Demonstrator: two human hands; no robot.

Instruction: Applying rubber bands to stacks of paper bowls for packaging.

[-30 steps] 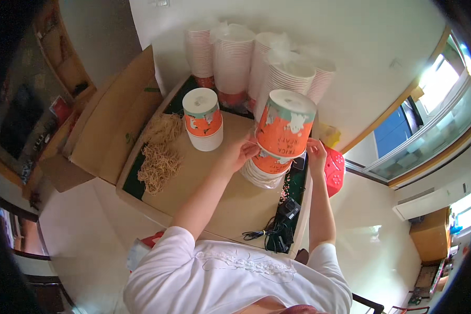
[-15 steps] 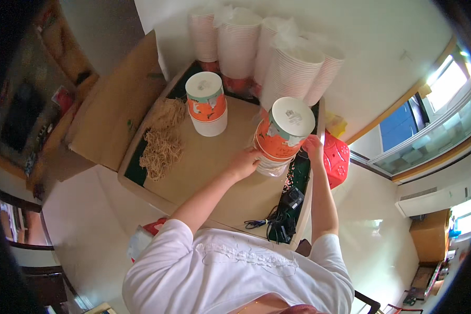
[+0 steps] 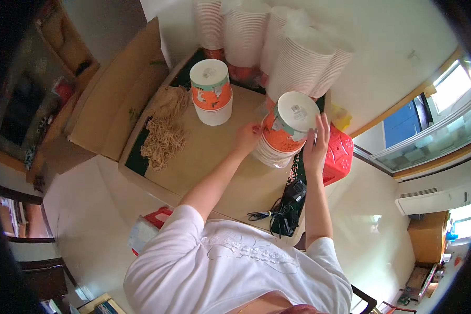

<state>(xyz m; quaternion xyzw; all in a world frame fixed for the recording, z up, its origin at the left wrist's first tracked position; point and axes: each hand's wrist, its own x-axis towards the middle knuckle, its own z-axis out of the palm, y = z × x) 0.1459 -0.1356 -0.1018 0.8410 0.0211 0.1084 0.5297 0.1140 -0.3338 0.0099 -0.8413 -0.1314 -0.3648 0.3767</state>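
On the right of the cardboard-topped table stands an upside-down stack of paper buckets (image 3: 288,133), orange and green with white bottoms facing up. A clear plastic bag (image 3: 271,158) gathers in folds around its lower part. My left hand (image 3: 249,137) is closed at the stack's left side, its fingertips pinching what looks like the bag's film. My right hand (image 3: 316,146) lies along the right side with its fingers stretched upward, touching the stack. Farther left, apart from both hands, a second upside-down bucket stack (image 3: 211,94) stands upright.
Tall stacks of white-rimmed paper buckets (image 3: 301,60) in plastic line the back. Shredded tan paper (image 3: 163,138) lies at the table's left, beside a large cardboard flap (image 3: 115,99). Black cables and a device (image 3: 288,209) sit at the near right corner. A red stool (image 3: 339,154) stands beyond the right edge.
My left hand has moved up along the stack's left side. My right hand has risen from the lower right side, its fingers now stretched beside the top of the stack.
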